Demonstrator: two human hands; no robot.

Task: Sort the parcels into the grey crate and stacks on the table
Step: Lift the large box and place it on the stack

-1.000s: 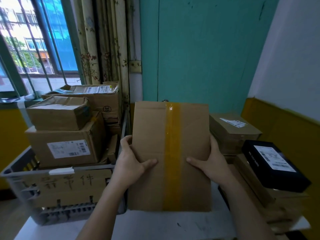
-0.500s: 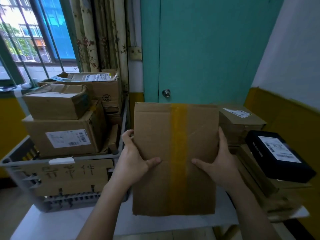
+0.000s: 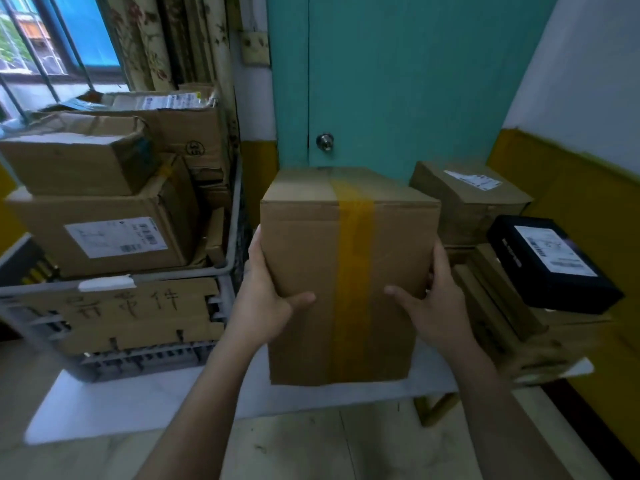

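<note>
I hold a brown cardboard parcel with a yellow tape stripe in front of me, above the white table. My left hand grips its left side, thumb on the front face. My right hand grips its right side, thumb on the front. The grey crate stands at the left of the table, filled with several cardboard parcels. A stack of parcels rises at the right, topped by a black box with a white label; a brown parcel sits behind it.
A teal door with a round knob stands behind the table. A window and flowered curtain are at the back left. The yellow and white wall runs close along the right. Tiled floor shows below the table's front edge.
The parcel has tipped so its top face now shows. The view has pulled back from the table, showing more floor and the table's front edge. Both hands keep their hold.
</note>
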